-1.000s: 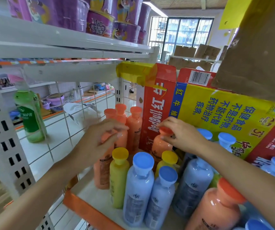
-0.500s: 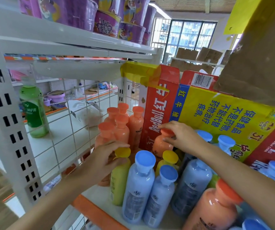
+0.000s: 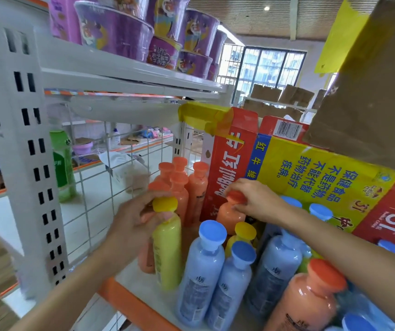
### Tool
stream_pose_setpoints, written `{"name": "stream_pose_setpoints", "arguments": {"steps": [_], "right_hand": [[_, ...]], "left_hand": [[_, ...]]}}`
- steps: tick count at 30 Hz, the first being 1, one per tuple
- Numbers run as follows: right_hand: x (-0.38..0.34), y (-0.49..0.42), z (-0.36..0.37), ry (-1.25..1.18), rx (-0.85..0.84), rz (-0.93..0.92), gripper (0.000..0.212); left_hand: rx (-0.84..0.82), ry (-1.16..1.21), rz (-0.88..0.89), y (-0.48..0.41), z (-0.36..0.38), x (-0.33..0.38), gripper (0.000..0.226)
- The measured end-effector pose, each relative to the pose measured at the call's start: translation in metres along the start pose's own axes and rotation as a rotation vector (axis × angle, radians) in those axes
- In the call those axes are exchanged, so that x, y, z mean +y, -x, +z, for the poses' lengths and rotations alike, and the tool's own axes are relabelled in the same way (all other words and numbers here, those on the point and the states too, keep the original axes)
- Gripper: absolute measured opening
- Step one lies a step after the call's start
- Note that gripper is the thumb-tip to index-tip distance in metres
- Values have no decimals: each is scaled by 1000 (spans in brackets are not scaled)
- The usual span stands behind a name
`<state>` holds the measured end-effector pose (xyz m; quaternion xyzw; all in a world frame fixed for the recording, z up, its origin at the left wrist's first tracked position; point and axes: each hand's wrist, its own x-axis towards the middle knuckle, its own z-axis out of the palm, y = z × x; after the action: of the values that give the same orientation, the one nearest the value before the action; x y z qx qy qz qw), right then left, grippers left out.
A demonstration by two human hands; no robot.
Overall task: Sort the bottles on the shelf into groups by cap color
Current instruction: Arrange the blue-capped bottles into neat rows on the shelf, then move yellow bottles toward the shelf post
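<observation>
Shelf lip: an orange plastic strip (image 3: 132,304) edges the white metal shelf, with a bare patch of board just behind its left corner.
Front row: two pale blue plastic bottles with round blue caps (image 3: 212,231) stand touching; their label print is too small to read.
Near right: a plump orange bottle with a flat orange cap (image 3: 311,299) sits under the right forearm.
Left hand (image 3: 132,223): its fingers wrap the neck of a tall yellow plastic bottle with a yellow cap (image 3: 168,249), blurred, at the shelf's front left.
Right hand (image 3: 256,201): its fingertips pinch the cap of a small orange bottle (image 3: 228,217) at the foot of the carton.
Back left: orange-capped bottles (image 3: 193,185) cluster against the white wire mesh (image 3: 91,187).
Red and yellow cardboard carton (image 3: 311,177): reads "保健食品不是药物" and "红牛".
Upper shelf: purple noodle cups (image 3: 117,32) – one reads "牛肉面".
</observation>
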<state>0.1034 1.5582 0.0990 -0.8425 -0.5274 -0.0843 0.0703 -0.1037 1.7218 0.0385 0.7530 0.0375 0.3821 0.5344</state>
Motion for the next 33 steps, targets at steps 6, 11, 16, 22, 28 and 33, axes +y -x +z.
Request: {"name": "stream_pose_setpoints", "arguments": {"steps": [6,11,16,22,28,33], "right_hand": [[-13,-24,-7,-9,-15,-32,33],[-23,-48,-6,21,-36,-34,35],[-31,-72,6,-22,-71,-53,35],[-34,-86,16,-69,-17,-52,32],[-33,-88,23,-30,4,-10,36],[-40,-80,14,-37,-61,22,52]], "left_hand": [[-45,-109,38,11,-19,17,39],[-94,-188,-6,22,-32,13,38],[-85,-208,-24,27,-42,9,38],[-89,-199,-52,26,-47,1,38],[-100,-164,-69,25,-50,2,37],[-114,-153,-50,22,-50,4,45]]}}
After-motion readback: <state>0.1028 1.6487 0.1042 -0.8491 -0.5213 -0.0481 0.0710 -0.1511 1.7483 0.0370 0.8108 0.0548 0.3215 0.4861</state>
